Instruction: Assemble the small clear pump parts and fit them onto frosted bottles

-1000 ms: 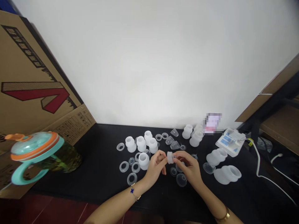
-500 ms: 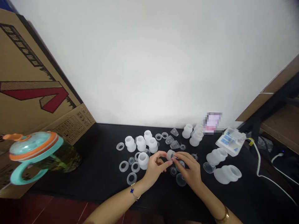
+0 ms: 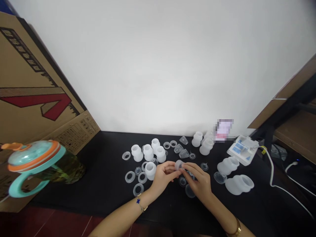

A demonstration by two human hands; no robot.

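Observation:
Both hands pinch a small translucent bottle ring (image 3: 178,165) above the middle of the black table. My left hand (image 3: 163,175) has thumb and fingers on its left side. My right hand (image 3: 198,179) grips it from the right, its fingers partly covering it. Left of my left hand stand several white bottles (image 3: 150,171), with loose ring collars (image 3: 138,189) around them. Beyond the hands lie clear cone-shaped caps (image 3: 184,153). A round translucent lid (image 3: 190,191) and a nipple (image 3: 182,181) sit partly under my right hand.
White bottles lie tipped over (image 3: 239,184) at right, near a power strip (image 3: 243,149) with a white cable. More bottles (image 3: 197,139) stand by the wall, beside a blurred pink packet (image 3: 223,130). At left are a tea-filled jug (image 3: 64,168) and a large cardboard box (image 3: 37,75).
The ring has turned slightly between my fingers, and my right fingers have shifted a little on it. The whole view has moved slightly; the things on the table stay put.

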